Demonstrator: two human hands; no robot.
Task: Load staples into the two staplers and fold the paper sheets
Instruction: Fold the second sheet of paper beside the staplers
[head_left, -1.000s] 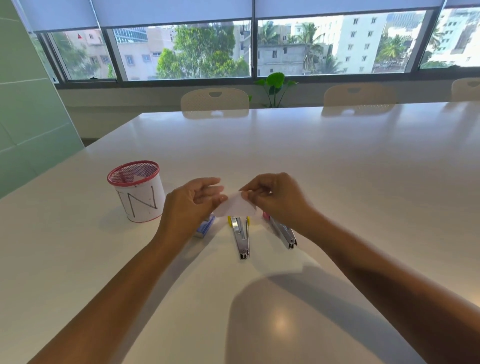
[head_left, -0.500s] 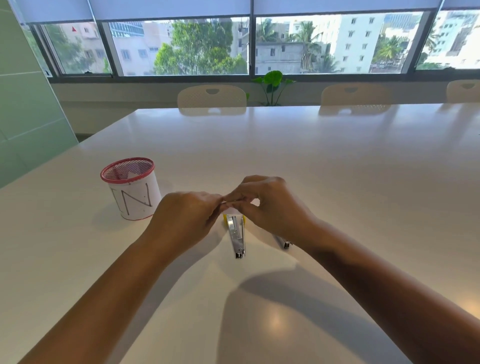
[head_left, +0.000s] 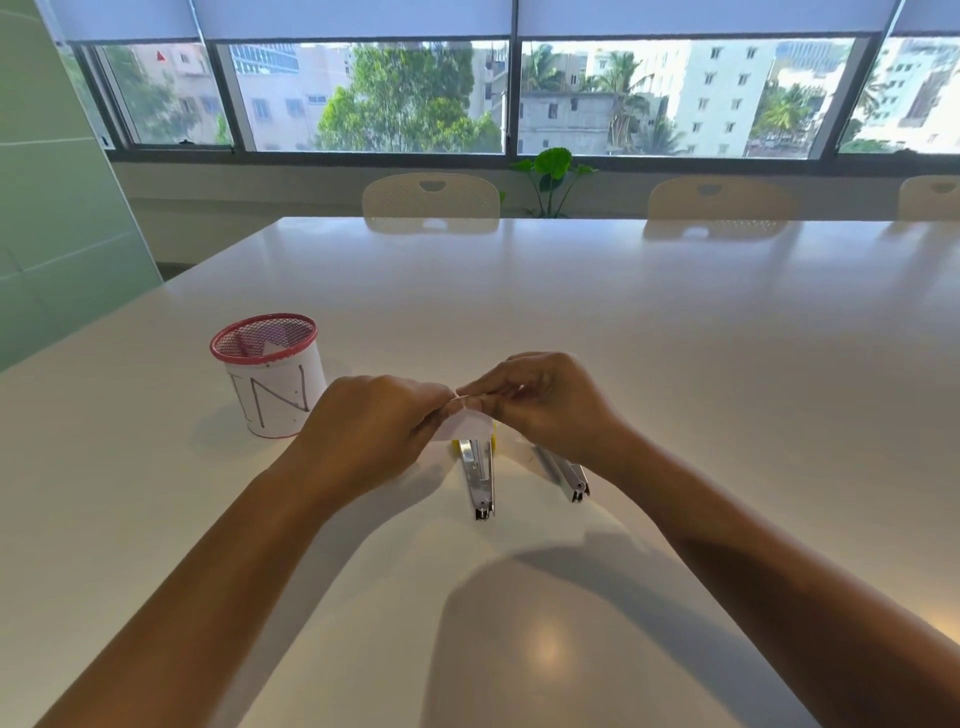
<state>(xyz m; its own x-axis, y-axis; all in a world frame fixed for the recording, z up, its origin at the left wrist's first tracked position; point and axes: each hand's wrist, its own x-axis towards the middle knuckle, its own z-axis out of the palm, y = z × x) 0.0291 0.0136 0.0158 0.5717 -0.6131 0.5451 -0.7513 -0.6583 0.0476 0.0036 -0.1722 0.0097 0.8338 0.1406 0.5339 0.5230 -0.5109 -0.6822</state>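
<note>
While the left hand and the right hand meet fingertip to fingertip above the table, both pinch a small paper sheet, which hangs between them, apparently part-folded. Directly beneath the sheet lies the yellow stapler, opened flat with its metal magazine exposed; the second stapler lies just beside it, partly hidden under the right wrist. Whether either magazine holds staples cannot be determined. A red mesh cup, marked "IN", stands near the left hand, with what appears to be paper inside. Judged from this arrangement, folding is in progress, while closing the staplers remains outstanding.
</note>
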